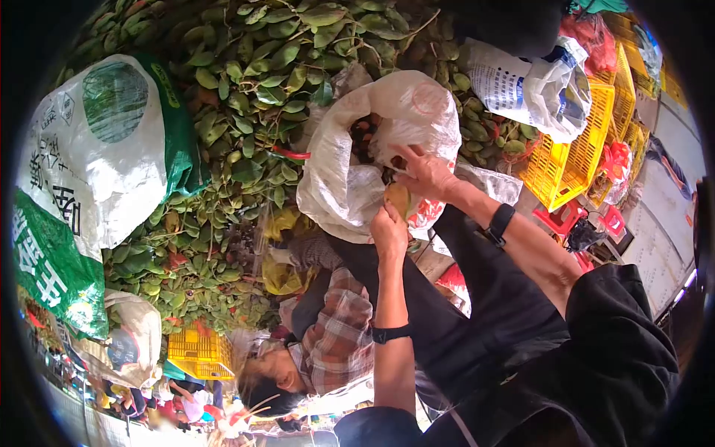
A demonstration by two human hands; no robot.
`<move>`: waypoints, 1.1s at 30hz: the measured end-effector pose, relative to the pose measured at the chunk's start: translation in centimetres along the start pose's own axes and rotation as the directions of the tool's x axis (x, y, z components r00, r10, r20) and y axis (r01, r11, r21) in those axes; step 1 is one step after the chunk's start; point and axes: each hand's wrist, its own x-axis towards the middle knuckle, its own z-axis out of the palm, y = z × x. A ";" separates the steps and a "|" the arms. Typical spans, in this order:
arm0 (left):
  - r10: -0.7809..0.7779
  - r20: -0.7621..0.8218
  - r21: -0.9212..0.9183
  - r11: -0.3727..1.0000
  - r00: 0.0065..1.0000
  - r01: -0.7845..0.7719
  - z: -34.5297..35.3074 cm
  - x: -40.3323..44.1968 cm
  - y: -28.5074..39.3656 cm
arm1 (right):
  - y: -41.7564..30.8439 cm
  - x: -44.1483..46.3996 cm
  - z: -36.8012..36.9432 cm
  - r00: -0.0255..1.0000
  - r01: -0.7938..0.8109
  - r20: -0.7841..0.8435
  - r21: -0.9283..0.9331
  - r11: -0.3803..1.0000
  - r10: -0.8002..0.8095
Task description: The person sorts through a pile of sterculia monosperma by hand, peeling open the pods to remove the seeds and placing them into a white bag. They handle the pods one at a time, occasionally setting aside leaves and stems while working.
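Lg leaf pile [238, 141] carries wht/grn sack [112, 149] & blue-print wht bag [510, 86], open wht sack [324, 167] at edge

The white sack [436, 112] gapes on the side away from the two hands, where fingers could drop past its rolled rim [330, 141] into the dark hollow. The near side of the mouth is taken up by the right hand [426, 175], the left hand [389, 232] and the leaf [398, 198] it pinches. Over the leaf pile [253, 149], a lane runs between this sack and the printed bag [112, 171]. A co-worker in a checked shirt [340, 328] stands in the way beside the left forearm; dark trousers [514, 298] hem in the near side, and yellow crates [544, 175] the far right
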 end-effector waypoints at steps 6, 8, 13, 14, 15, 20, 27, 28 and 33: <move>0.117 0.124 0.263 0.954 0.985 -0.146 -2.2 -1.1 3.3 | -1.1 -0.8 0.2 0.965 0.117 0.245 -0.067 0.991 -0.097; 0.116 0.125 0.275 0.950 0.985 -0.147 -2.6 -2.3 3.8 | -1.1 -1.1 0.2 0.967 0.120 0.227 -0.010 0.993 -0.114; 0.149 0.099 0.292 0.941 0.984 -0.172 -5.0 -4.5 3.3 | -4.4 -4.3 -2.1 0.946 -0.299 0.250 0.427 0.854 0.206; 0.249 0.059 0.321 0.912 0.967 -0.255 -6.3 -5.3 4.5 | -4.9 -4.8 -2.9 0.938 -0.320 0.281 0.472 0.821 0.204; 0.289 -0.001 0.265 0.923 0.957 -0.279 -7.9 -6.1 5.9 | -5.5 -5.3 -3.7 0.948 -0.287 0.268 0.478 0.830 0.173; 0.318 -0.365 -0.160 0.905 0.875 -0.395 -17.6 -9.7 11.0 | -9.1 -7.0 -7.2 0.980 -0.151 0.198 0.665 0.731 0.022; 0.376 -0.862 0.136 0.817 0.339 -0.560 -40.1 -12.3 18.5 | -10.9 -9.8 -5.1 0.951 -0.279 0.289 0.665 0.693 0.105; 0.339 -0.887 0.103 0.807 0.314 -0.581 -43.4 -11.9 19.4 | -10.3 -10.0 -4.2 0.955 -0.259 0.282 0.632 0.731 0.094; 0.419 -0.862 0.246 0.837 0.284 -0.488 -51.8 -9.0 19.5 | -7.2 -10.6 -1.9 0.968 -0.146 0.247 0.449 0.882 0.034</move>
